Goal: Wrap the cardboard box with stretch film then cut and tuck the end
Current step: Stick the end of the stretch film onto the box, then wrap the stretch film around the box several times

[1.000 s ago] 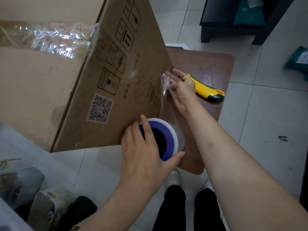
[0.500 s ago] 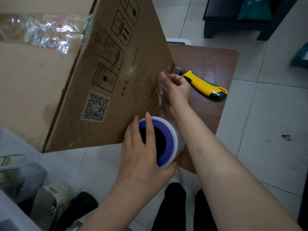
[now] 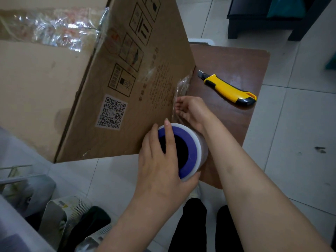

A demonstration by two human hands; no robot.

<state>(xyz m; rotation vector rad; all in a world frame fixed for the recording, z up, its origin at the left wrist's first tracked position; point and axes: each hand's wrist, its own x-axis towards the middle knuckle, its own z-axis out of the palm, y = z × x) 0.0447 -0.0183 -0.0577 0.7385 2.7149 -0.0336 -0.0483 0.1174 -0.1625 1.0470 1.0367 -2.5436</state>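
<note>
A large cardboard box [image 3: 116, 84] with printed symbols and a QR label stands on a small brown table [image 3: 234, 59]. A crumpled band of stretch film [image 3: 52, 30] runs across its upper left face. My left hand [image 3: 160, 160] grips the stretch film roll [image 3: 189, 150], which has a blue core and white rim, at the box's lower right corner. My right hand [image 3: 192, 111] presses the loose film end [image 3: 181, 88] against the box's right edge, just above the roll.
A yellow and black utility knife [image 3: 229, 88] lies on the table right of the box, blade end out. Dark furniture [image 3: 261, 20] stands on the tiled floor behind. White ribbed objects [image 3: 65, 213] sit at lower left; my legs are below.
My right hand has slid down the box's right edge toward the roll, away from the knife. My left hand stays on the roll.
</note>
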